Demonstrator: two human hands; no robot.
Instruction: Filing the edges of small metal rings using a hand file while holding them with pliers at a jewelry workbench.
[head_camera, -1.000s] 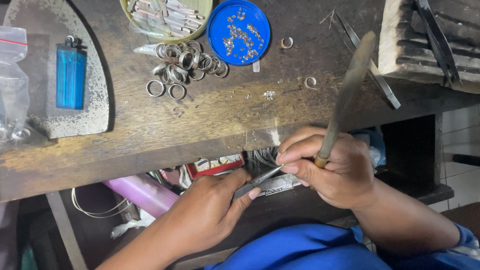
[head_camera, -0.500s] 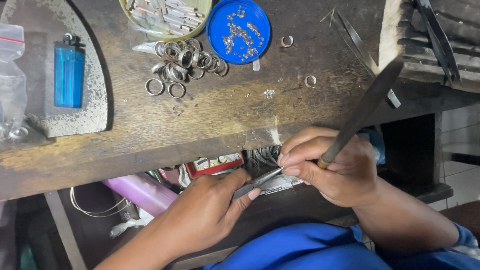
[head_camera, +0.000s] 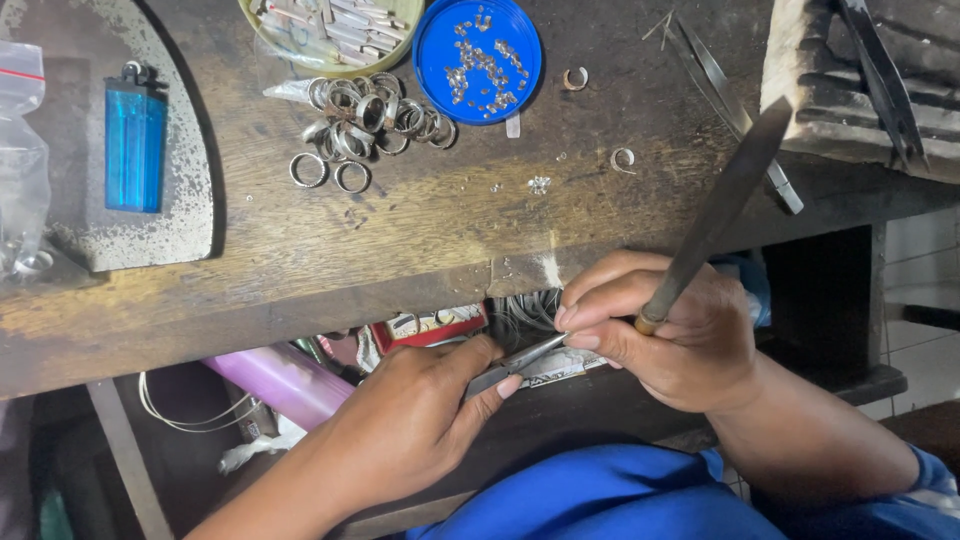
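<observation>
My left hand (head_camera: 410, 420) sits below the bench edge and pinches a thin metal tool (head_camera: 515, 362), probably tweezers or small pliers, between thumb and fingers. My right hand (head_camera: 670, 335) grips a long dark metal file (head_camera: 722, 210) by its lower end; the blade slants up and to the right over the bench. My right fingertips touch the tip of the thin metal tool. Whatever small piece sits between the two hands is hidden by my fingers.
On the worn wooden bench (head_camera: 420, 240) lie a pile of silver rings (head_camera: 360, 125), a blue lid of small metal bits (head_camera: 478, 58), a green dish of metal pieces (head_camera: 330, 25), a blue lighter (head_camera: 135, 145) on a grey slab, tweezers (head_camera: 735, 110) and a charred block (head_camera: 860, 80).
The file has swung from nearly upright to slanting further right. Both hands stay at the bench edge with the same grips.
</observation>
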